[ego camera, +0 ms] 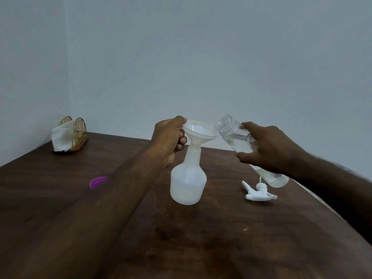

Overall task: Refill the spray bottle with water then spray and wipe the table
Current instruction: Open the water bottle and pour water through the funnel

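A white translucent spray bottle (188,182) stands upright mid-table with a white funnel (199,130) in its neck. My left hand (169,137) grips the funnel's left rim. My right hand (269,149) holds a clear water bottle (234,135), uncapped and tilted so its mouth points up-left, just right of the funnel's rim. Water shows in the bottle's lower part. The white spray trigger head (258,193) lies on the table to the right of the spray bottle.
The dark wooden table (181,238) meets a pale wall. A purple cap (98,182) lies at the left. A gold wire holder with white napkins (69,135) stands in the far left corner. The table's right edge runs diagonally at right.
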Demonstrator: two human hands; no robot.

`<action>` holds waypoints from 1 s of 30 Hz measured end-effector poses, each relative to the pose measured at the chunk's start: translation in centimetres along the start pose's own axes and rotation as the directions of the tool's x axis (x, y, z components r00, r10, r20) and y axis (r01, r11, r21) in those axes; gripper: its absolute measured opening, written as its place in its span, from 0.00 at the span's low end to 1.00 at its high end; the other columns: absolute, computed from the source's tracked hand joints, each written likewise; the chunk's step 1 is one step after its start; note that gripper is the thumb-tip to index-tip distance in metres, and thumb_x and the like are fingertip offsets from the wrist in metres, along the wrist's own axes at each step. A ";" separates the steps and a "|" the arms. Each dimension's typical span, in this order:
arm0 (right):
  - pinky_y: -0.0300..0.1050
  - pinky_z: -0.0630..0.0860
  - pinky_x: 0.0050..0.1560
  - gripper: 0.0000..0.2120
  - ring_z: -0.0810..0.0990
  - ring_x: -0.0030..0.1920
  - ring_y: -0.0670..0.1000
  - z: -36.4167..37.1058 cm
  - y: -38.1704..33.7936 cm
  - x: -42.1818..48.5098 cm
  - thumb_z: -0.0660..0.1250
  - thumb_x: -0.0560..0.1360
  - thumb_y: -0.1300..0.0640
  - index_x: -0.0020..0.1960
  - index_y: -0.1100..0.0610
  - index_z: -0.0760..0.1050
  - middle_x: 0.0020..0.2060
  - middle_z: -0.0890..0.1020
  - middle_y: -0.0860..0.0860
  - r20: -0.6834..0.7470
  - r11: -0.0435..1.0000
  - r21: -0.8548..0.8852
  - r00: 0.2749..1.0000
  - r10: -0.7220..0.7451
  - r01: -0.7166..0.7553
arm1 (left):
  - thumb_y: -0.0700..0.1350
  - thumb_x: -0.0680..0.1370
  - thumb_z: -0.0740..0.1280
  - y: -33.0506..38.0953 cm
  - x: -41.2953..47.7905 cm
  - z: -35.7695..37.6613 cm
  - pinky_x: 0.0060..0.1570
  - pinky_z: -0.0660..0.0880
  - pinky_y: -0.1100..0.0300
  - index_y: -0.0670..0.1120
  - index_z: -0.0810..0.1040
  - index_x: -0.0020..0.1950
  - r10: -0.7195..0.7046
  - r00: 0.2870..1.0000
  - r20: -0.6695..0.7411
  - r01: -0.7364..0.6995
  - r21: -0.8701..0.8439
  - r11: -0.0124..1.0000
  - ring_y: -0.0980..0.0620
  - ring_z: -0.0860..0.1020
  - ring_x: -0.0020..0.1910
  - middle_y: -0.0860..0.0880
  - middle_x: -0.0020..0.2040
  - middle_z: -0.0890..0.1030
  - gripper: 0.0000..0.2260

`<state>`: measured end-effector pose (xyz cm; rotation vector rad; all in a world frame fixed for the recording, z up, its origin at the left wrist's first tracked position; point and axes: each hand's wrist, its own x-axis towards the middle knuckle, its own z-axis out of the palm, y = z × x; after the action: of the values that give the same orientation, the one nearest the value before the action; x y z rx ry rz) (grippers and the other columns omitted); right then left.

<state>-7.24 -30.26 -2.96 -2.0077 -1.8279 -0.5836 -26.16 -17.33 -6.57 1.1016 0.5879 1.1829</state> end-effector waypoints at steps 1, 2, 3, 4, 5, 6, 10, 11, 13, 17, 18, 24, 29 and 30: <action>0.41 0.65 0.39 0.33 0.72 0.40 0.51 -0.1 0.0 0.1 0.75 0.68 0.50 0.70 0.54 0.69 0.38 0.73 0.44 -0.003 1.000 -0.014 1.000 -0.008 0.008 | 0.41 0.76 0.65 0.0 0.0 0.0 0.21 0.61 0.65 0.45 0.68 0.32 -0.007 1.000 0.002 0.007 -0.015 1.000 0.55 0.65 0.21 0.51 0.23 0.66 0.13; 0.40 0.64 0.38 0.33 0.72 0.40 0.50 -0.2 0.0 0.1 0.75 0.68 0.50 0.70 0.55 0.69 0.37 0.72 0.44 -0.007 1.000 -0.028 1.000 -0.015 0.014 | 0.41 0.76 0.65 0.0 0.0 0.0 0.21 0.61 0.65 0.45 0.68 0.32 -0.013 1.000 0.004 0.013 -0.031 0.999 0.55 0.65 0.21 0.51 0.24 0.66 0.13; 0.40 0.64 0.37 0.33 0.71 0.40 0.50 -0.3 0.0 0.2 0.75 0.68 0.50 0.70 0.55 0.69 0.37 0.73 0.44 -0.009 0.999 -0.039 1.000 -0.019 0.019 | 0.40 0.76 0.65 0.0 0.0 0.1 0.21 0.62 0.66 0.45 0.68 0.32 -0.018 1.000 0.006 0.018 -0.045 0.999 0.55 0.66 0.21 0.51 0.24 0.66 0.13; 0.40 0.64 0.38 0.33 0.72 0.40 0.51 -0.4 0.1 0.2 0.75 0.69 0.51 0.70 0.55 0.69 0.38 0.74 0.45 -0.011 0.999 -0.048 1.000 -0.024 0.023 | 0.40 0.76 0.65 0.0 0.1 0.1 0.21 0.62 0.65 0.45 0.68 0.32 -0.019 1.000 0.008 0.019 -0.056 0.998 0.55 0.66 0.21 0.50 0.24 0.66 0.13; 0.41 0.64 0.40 0.33 0.72 0.41 0.51 -0.5 0.1 0.2 0.75 0.69 0.51 0.70 0.55 0.69 0.40 0.76 0.47 -0.011 0.998 -0.056 1.000 -0.029 0.028 | 0.40 0.76 0.65 0.0 0.1 0.1 0.21 0.62 0.65 0.44 0.68 0.32 -0.019 1.000 0.010 0.020 -0.065 0.998 0.55 0.66 0.21 0.50 0.24 0.66 0.14; 0.41 0.65 0.41 0.33 0.72 0.41 0.51 -0.5 0.2 0.2 0.75 0.69 0.51 0.71 0.55 0.68 0.42 0.77 0.48 -0.010 0.998 -0.060 0.999 -0.035 0.034 | 0.40 0.76 0.65 0.0 0.1 0.1 0.21 0.63 0.65 0.44 0.68 0.32 -0.018 1.000 0.011 0.019 -0.072 0.997 0.55 0.66 0.21 0.50 0.24 0.65 0.14; 0.40 0.64 0.43 0.33 0.71 0.43 0.50 -0.8 0.4 0.4 0.74 0.69 0.51 0.71 0.55 0.68 0.49 0.82 0.54 -0.012 0.995 -0.081 0.998 -0.058 0.057 | 0.39 0.77 0.65 -0.1 0.2 0.3 0.21 0.64 0.66 0.44 0.68 0.31 -0.019 1.000 0.008 0.019 -0.093 0.995 0.55 0.67 0.21 0.50 0.23 0.65 0.14; 0.40 0.64 0.43 0.33 0.70 0.43 0.50 -0.8 0.4 0.5 0.74 0.69 0.51 0.71 0.55 0.68 0.50 0.82 0.54 -0.011 0.994 -0.089 0.998 -0.061 0.060 | 0.39 0.77 0.65 -0.1 0.2 0.3 0.21 0.64 0.66 0.44 0.68 0.31 -0.019 1.000 0.005 0.019 -0.096 0.995 0.55 0.67 0.21 0.50 0.23 0.65 0.14; 0.42 0.66 0.43 0.33 0.71 0.43 0.51 -0.8 0.5 0.7 0.74 0.69 0.51 0.71 0.54 0.68 0.50 0.82 0.55 -0.007 0.992 -0.106 0.998 -0.070 0.068 | 0.39 0.77 0.65 -0.1 0.2 0.2 0.21 0.64 0.66 0.44 0.68 0.31 -0.018 1.000 -0.001 0.018 -0.103 0.994 0.55 0.68 0.21 0.50 0.23 0.65 0.14; 0.46 0.73 0.45 0.33 0.76 0.47 0.56 -0.7 0.6 0.9 0.74 0.68 0.50 0.70 0.54 0.68 0.49 0.82 0.55 -0.010 0.989 -0.126 0.997 -0.074 0.072 | 0.39 0.77 0.65 -0.2 0.1 0.2 0.21 0.65 0.65 0.44 0.68 0.31 -0.019 1.000 0.002 0.019 -0.098 0.995 0.55 0.68 0.21 0.50 0.23 0.66 0.14; 0.46 0.73 0.46 0.33 0.77 0.47 0.57 -0.7 0.7 0.9 0.74 0.68 0.50 0.71 0.54 0.68 0.50 0.82 0.55 -0.012 0.988 -0.132 0.997 -0.079 0.076 | 0.39 0.77 0.65 -0.1 0.1 0.2 0.21 0.65 0.65 0.44 0.68 0.32 -0.018 1.000 0.005 0.018 -0.098 0.995 0.55 0.68 0.21 0.50 0.23 0.66 0.14; 0.43 0.67 0.43 0.33 0.74 0.46 0.54 -0.9 0.8 1.2 0.72 0.70 0.50 0.71 0.53 0.66 0.51 0.82 0.54 -0.003 0.974 -0.196 0.994 -0.113 0.110 | 0.40 0.77 0.65 -0.1 0.2 0.2 0.21 0.65 0.65 0.44 0.69 0.33 -0.004 1.000 0.010 0.005 -0.083 0.996 0.55 0.68 0.22 0.50 0.24 0.66 0.13; 0.44 0.69 0.45 0.32 0.77 0.51 0.57 -1.3 0.8 1.4 0.72 0.70 0.50 0.71 0.53 0.66 0.53 0.81 0.54 0.005 0.964 -0.230 0.991 -0.136 0.134 | 0.40 0.77 0.65 -0.2 0.3 0.4 0.21 0.65 0.65 0.44 0.70 0.33 0.001 1.000 0.015 0.001 -0.078 0.997 0.55 0.68 0.22 0.49 0.24 0.66 0.12; 0.45 0.70 0.46 0.32 0.77 0.51 0.57 -1.4 0.7 1.4 0.72 0.70 0.50 0.72 0.53 0.65 0.53 0.81 0.54 0.008 0.963 -0.235 0.991 -0.137 0.135 | 0.40 0.77 0.65 -0.2 0.3 0.4 0.21 0.65 0.65 0.44 0.70 0.33 0.001 1.000 0.014 0.000 -0.077 0.997 0.55 0.68 0.22 0.49 0.25 0.66 0.12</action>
<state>-6.49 -29.89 -1.07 -2.0304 -1.9843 -0.8847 -25.68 -17.22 -6.55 1.0437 0.5266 1.1878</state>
